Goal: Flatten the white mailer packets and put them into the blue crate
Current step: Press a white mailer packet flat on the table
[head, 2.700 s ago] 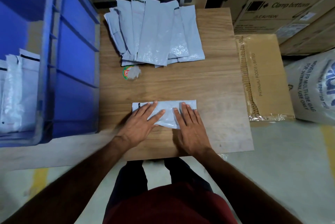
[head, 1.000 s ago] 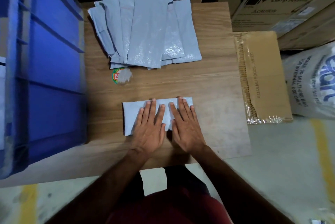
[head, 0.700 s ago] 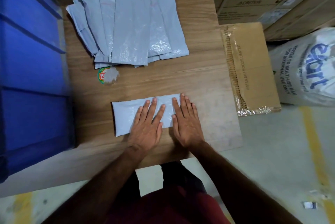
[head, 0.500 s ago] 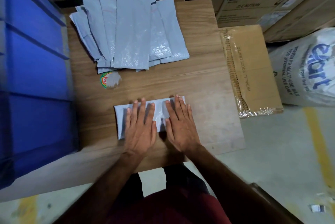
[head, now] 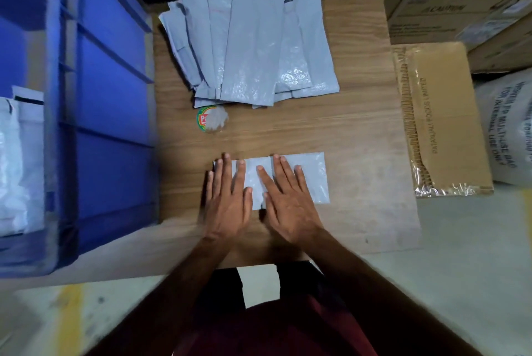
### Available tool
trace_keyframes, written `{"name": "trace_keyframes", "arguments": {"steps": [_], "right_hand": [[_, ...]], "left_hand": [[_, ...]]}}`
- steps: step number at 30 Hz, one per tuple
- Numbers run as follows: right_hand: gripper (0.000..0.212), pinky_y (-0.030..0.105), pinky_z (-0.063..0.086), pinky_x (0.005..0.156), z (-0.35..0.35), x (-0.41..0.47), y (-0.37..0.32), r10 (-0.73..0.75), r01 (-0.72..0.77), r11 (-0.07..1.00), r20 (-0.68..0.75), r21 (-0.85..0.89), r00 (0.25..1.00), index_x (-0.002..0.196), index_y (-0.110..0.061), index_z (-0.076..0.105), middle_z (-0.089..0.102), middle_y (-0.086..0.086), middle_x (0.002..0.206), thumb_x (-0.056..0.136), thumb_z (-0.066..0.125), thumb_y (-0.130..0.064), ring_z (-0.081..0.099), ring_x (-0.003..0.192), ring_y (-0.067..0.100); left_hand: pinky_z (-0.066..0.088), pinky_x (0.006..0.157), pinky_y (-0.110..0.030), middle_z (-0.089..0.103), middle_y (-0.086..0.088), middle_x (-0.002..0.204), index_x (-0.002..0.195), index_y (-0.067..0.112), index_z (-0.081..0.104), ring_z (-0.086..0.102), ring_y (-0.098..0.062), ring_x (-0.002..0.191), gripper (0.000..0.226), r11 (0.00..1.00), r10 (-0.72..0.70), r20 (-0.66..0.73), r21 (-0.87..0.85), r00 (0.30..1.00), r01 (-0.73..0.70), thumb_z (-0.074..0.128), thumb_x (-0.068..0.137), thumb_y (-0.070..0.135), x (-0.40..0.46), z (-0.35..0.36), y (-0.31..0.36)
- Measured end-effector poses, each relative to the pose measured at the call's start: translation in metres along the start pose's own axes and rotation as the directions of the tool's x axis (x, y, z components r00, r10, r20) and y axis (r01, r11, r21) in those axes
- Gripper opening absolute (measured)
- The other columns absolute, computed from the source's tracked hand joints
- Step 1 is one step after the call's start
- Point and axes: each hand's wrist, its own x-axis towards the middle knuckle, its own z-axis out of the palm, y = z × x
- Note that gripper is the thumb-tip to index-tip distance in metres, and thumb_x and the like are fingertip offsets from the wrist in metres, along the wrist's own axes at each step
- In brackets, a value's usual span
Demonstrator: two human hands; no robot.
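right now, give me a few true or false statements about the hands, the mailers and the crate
1. Both hands, left hand and right hand, lie flat on one mailer. True.
2. The blue crate stands on the person's right. False: it stands on the left.
3. A pile of mailers lies at the far end of the wooden table. True.
4. The crate holds nothing. False: white packets already show inside it.
5. The right hand grips the mailer's edge. False: its fingers lie straight on top.
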Motion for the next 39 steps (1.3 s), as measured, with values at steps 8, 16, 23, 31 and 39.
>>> {"name": "trace_keyframes", "arguments": {"steps": [8,16,23,31,39], "right_hand": [[0.065,0.053,0.006,0.126,0.004,0.003,0.000,-0.004,0.006,1.000,0.068,-0.016,0.998,0.163,-0.021,0.017,0.000,0.011,0.170,0.103,0.038,-0.033,-0.005,0.158,0.025],[0.085,0.054,0.001,0.126,-0.024,-0.031,0.034,0.003,-0.002,1.000,0.074,-0.013,0.997,0.163,-0.017,0.012,0.000,0.011,0.171,0.096,0.053,-0.049,-0.004,0.158,0.026],[0.075,0.053,0.015,0.124,-0.048,-0.011,0.037,0.033,-0.022,0.996,0.130,-0.087,0.991,0.161,-0.025,0.026,0.021,0.006,0.168,0.087,0.039,-0.024,0.016,0.156,0.024],[0.072,0.050,0.018,0.123,-0.137,0.016,0.014,-0.067,0.060,0.996,-0.120,-0.060,0.990,0.155,-0.021,0.041,0.039,0.007,0.160,0.083,0.044,-0.012,0.032,0.151,0.028],[0.067,0.045,0.022,0.122,-0.211,0.065,-0.065,-0.111,0.101,0.994,-0.280,-0.050,0.954,0.152,-0.021,0.045,0.044,0.005,0.157,0.087,0.029,-0.016,0.037,0.148,0.024]], "left_hand": [[0.014,0.124,-0.054,0.013,-0.017,0.168,0.161,0.011,0.024,0.010,-0.034,0.156,0.071,0.999,0.045,0.076,-0.003,0.996,-0.045,0.033,0.101,0.049,-0.001,0.001,-0.006],[0.023,0.123,-0.046,0.025,-0.010,0.166,0.157,0.021,0.036,0.028,-0.030,0.152,0.061,0.888,0.440,0.178,0.056,0.880,-0.456,0.025,0.107,0.053,0.013,-0.013,-0.035],[0.031,0.121,-0.048,0.037,-0.014,0.161,0.154,0.015,0.042,0.037,-0.030,0.147,0.064,0.875,0.418,0.270,0.137,0.867,-0.464,0.038,0.101,0.050,0.022,-0.039,-0.023],[0.036,0.114,-0.035,0.061,-0.009,0.141,0.141,0.018,0.059,0.060,-0.025,0.127,0.074,0.885,0.417,0.034,0.213,0.908,-0.414,0.067,0.068,0.012,0.064,-0.150,0.020],[0.049,0.106,-0.045,0.055,-0.015,0.147,0.144,0.010,0.054,0.058,-0.031,0.129,0.062,0.885,0.402,-0.044,0.274,0.915,-0.375,0.039,0.086,0.023,0.073,-0.271,-0.018]]}}
